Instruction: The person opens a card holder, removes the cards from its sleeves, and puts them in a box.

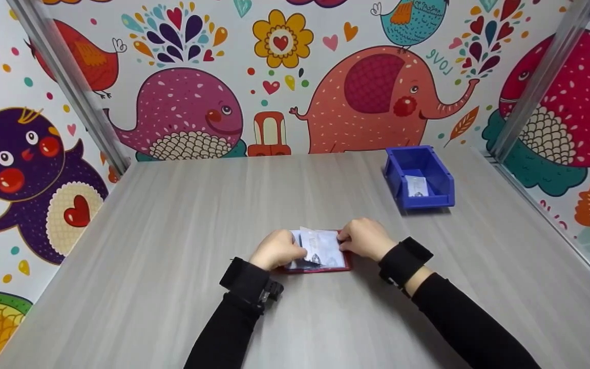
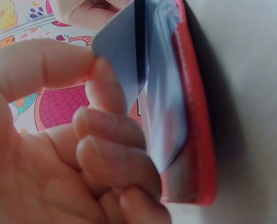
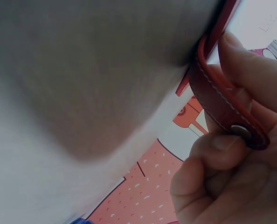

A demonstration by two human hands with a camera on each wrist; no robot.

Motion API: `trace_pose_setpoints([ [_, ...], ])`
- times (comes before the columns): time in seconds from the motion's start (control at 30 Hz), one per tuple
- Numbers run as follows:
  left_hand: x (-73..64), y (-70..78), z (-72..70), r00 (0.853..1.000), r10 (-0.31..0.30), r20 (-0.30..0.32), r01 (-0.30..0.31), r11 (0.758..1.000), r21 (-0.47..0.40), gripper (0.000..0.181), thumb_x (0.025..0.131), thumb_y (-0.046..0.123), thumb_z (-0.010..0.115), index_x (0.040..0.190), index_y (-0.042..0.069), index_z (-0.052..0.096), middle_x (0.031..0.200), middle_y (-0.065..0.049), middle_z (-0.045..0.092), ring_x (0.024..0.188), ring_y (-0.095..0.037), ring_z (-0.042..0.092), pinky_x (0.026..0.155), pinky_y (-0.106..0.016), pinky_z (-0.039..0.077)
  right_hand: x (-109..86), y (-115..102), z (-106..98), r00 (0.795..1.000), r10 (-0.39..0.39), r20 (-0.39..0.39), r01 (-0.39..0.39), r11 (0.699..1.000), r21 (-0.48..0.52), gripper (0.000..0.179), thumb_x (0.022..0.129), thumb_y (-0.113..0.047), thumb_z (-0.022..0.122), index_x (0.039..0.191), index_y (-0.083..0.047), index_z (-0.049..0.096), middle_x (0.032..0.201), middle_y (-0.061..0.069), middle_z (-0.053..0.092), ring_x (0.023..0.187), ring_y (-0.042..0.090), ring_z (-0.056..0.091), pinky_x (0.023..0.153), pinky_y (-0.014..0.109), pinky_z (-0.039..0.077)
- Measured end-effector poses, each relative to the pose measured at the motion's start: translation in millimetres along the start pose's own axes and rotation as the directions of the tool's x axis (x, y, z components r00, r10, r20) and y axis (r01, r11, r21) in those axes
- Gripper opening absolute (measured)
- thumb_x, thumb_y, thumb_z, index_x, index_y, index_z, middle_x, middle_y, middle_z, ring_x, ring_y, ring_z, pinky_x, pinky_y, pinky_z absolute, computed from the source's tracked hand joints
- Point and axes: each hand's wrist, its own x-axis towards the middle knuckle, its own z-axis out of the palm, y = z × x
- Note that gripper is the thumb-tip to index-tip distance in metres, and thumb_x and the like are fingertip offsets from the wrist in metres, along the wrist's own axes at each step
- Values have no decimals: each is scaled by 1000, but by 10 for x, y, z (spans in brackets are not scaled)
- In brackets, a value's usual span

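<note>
A red card holder (image 1: 348, 262) lies open on the table, its clear plastic sleeves (image 2: 164, 107) facing up. Between thumb and forefinger my left hand (image 1: 278, 249) pinches the edge of a pale card (image 2: 117, 56) with a dark stripe. The card stands tilted over the sleeves, and in the head view it overlaps them. At the holder's right side my right hand (image 1: 366, 238) grips the red edge with thumb and fingers. A dark red strap (image 3: 218, 95) with a metal snap (image 3: 241, 131) curves out across those fingers.
Toward the back right of the table (image 1: 192, 215) stands a blue plastic bin (image 1: 430, 201) with a white printed card (image 1: 417, 185) inside. A patterned wall (image 1: 279, 87) closes off the back, with further panels and metal posts (image 1: 72, 87) on both sides.
</note>
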Motion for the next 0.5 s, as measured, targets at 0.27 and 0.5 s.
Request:
trace_pose_setpoints([
  [0.27, -5, -10, -82, 998, -58, -5, 58, 998, 14, 29, 74, 11, 65, 56, 17, 43, 57, 5, 44, 50, -11, 41, 48, -24, 33, -17, 5, -1, 999, -35, -19, 35, 999, 9, 18, 77, -14, 83, 94, -9, 80, 95, 6, 75, 87, 28, 70, 74, 43, 53],
  [0.5, -21, -36, -174, 992, -123, -12, 123, 992, -18, 23, 76, 9, 64, 60, 14, 47, 61, 1, 51, 49, -11, 44, 43, -23, 34, -31, 17, 4, 997, -61, -37, 61, 998, 15, 19, 77, -14, 84, 95, -7, 80, 93, 6, 75, 84, 27, 70, 71, 42, 53],
])
